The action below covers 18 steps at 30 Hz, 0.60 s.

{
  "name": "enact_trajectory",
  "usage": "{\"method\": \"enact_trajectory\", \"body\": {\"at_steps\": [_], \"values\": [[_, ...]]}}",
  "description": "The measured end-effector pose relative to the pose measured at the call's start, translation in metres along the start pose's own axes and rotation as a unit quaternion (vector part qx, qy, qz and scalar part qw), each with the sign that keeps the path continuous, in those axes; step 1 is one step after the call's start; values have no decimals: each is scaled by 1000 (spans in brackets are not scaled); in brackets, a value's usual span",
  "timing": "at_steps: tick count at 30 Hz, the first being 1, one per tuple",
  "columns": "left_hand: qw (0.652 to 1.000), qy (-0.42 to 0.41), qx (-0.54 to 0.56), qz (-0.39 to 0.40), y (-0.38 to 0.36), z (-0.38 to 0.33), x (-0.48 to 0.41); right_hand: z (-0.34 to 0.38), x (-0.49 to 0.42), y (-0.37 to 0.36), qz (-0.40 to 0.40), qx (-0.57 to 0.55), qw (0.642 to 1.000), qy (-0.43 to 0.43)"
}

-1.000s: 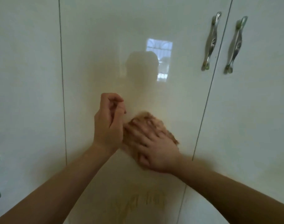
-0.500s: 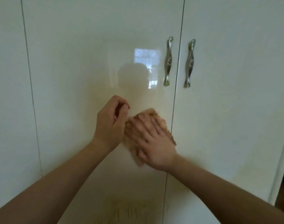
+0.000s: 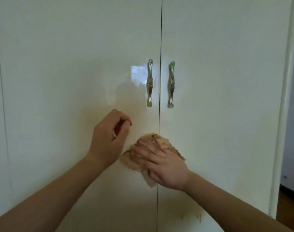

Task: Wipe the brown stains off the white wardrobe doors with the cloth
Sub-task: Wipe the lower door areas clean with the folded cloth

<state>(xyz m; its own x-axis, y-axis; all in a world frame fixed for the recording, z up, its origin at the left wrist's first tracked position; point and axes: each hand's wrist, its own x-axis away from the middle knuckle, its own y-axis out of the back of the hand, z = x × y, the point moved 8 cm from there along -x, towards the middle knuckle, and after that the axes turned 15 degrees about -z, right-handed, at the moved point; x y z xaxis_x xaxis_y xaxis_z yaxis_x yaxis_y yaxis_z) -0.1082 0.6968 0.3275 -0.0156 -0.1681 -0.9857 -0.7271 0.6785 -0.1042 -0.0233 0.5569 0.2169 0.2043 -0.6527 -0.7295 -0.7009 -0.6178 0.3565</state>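
Note:
My right hand [image 3: 161,164] lies flat with straight fingers on a tan cloth [image 3: 131,159], pressing it against the glossy white wardrobe doors [image 3: 76,81] where the seam between two doors runs. My left hand [image 3: 109,138] hovers just left of the cloth, fingers curled, holding nothing. Low on the right-hand door, a patch of brown stains [image 3: 198,216] shows near my right forearm.
Two metal handles [image 3: 149,83] [image 3: 171,84] flank the door seam above my hands. The wardrobe's right edge trim [image 3: 283,114] borders a dark doorway with wooden floor [image 3: 290,198] at the far right.
The cloth and my right hand slid rightward across the door onto the seam between the doors. The view turned right, bringing the handles toward the centre.

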Motion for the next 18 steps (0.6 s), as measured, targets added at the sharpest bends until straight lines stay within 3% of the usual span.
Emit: {"method": "enact_trajectory", "body": {"at_steps": [2,4,7,10,11,13,18], "values": [[1000,-1,-3,5,0,1,0,-12,30,7,41,-21,998,46],[1000,25,-6,-7,1,6,-6,-37,25,34,20,-39,999,13],[996,68,10,-52,2,9,-22,-70,-39,93,-90,-16,995,-36],[994,76,26,-76,2,2,-35,-117,-123,143,-212,43,968,-129],[994,72,29,-79,1,-2,-37,-132,-143,144,-208,76,959,-174],[995,56,32,-81,2,-10,-39,-144,-159,118,-130,137,954,-232],[996,42,36,-73,1,-15,-32,-97,-88,62,-96,173,969,-151]]}}
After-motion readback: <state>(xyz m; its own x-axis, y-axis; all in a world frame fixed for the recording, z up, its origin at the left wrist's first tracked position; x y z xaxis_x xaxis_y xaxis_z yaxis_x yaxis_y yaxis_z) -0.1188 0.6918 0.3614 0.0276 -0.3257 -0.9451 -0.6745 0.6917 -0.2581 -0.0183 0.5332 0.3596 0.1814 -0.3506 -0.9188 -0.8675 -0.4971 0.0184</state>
